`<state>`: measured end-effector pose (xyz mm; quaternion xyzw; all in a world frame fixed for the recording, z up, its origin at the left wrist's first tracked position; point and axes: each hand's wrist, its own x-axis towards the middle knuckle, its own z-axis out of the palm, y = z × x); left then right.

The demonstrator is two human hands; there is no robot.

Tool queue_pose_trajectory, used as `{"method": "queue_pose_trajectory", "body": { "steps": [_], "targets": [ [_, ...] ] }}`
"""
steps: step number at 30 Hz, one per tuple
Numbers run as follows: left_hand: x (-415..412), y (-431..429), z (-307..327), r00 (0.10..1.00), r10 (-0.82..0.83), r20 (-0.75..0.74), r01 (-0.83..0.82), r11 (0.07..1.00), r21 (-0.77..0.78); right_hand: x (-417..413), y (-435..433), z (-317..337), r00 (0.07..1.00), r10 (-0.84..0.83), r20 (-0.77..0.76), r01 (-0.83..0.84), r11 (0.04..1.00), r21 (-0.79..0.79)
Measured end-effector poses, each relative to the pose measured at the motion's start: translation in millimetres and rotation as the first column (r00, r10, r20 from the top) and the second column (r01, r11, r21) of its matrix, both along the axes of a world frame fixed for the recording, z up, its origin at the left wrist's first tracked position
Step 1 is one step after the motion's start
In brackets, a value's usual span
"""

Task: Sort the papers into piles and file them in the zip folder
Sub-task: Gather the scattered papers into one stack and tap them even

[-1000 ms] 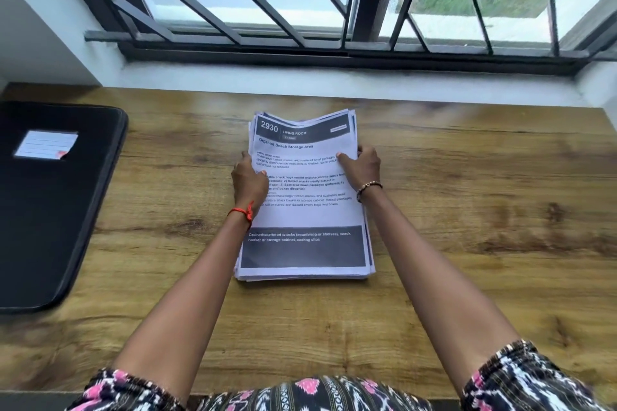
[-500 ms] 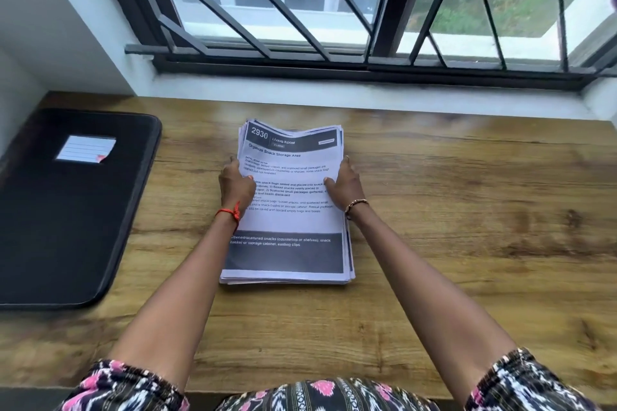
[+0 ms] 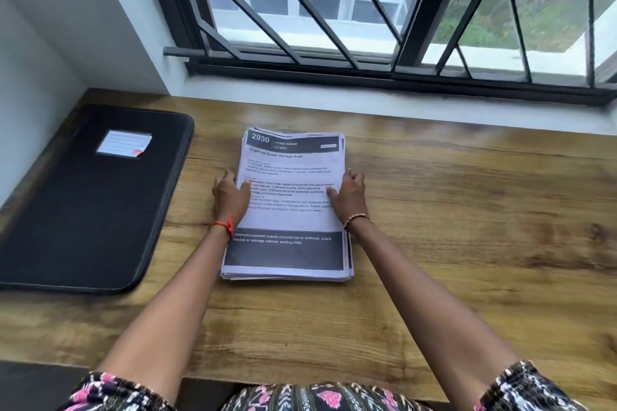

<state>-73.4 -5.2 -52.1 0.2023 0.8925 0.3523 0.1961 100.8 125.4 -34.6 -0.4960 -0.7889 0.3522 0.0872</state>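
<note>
A person's left hand (image 3: 230,192) and right hand (image 3: 349,195) bracket a thick stack of white printed papers with black header and footer bands (image 3: 290,220), one hand on each long edge. The fingers lie fairly straight along the sides and both thumbs rest on the top sheet. The hands press rather than clutch, and whether any fingertip is tucked under the pile cannot be told. A red thread bracelet (image 3: 224,225) circles the left wrist and a beaded bracelet (image 3: 357,218) the right.

The stack lies flat and unsorted at the middle of the brown wood-grain table (image 3: 467,210), its lower sheets fanned slightly at the 6 o'clock end. At 9 o'clock, well apart from the papers, the black rectangular fabric zip folder (image 3: 90,210) lies closed, a small white lined label (image 3: 124,142) on its cover. A black metal window grille (image 3: 334,10) runs along 12 o'clock.

The risk is a loose hold. Lifting so thick a pile by its edges alone could let the middle sheets slide out and scatter. Squeezing inward could buckle the top page.

A second ago the knuckles were bunched tighter at the edges. The fingers have since flattened and spread. The view has also swung, bringing the folder fully into sight. The pile remains whole.
</note>
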Motion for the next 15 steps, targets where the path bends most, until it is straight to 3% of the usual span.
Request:
{"method": "queue_pose_trajectory", "body": {
  "steps": [4,7,9,11,13,15],
  "targets": [
    [20,-13,-2,0.996,-0.039,-0.086,0.036,0.999,-0.036,7,-7,-10,0.999,0.04,0.024,-0.041,0.999,0.032],
    [24,-18,-2,1.0,0.011,-0.021,-0.011,0.999,0.038,5,-6,-11,0.997,-0.019,-0.069,0.018,1.0,-0.014],
    [22,-17,5,0.993,0.086,0.078,-0.095,0.988,0.122,4,-1,-8,0.976,-0.135,-0.168,0.119,0.988,-0.103],
    [18,-13,16,0.968,0.108,0.227,-0.146,0.976,0.16,4,2,-1,0.923,-0.259,-0.285,0.166,0.936,-0.311],
    [14,-10,25,0.893,0.05,0.448,-0.155,0.967,0.202,6,4,3,0.895,-0.307,-0.323,0.128,0.871,-0.474],
    [15,-5,30,0.794,-0.004,0.608,-0.154,0.966,0.208,8,6,8,0.914,-0.269,-0.305,0.096,0.872,-0.481]
  ]
}}
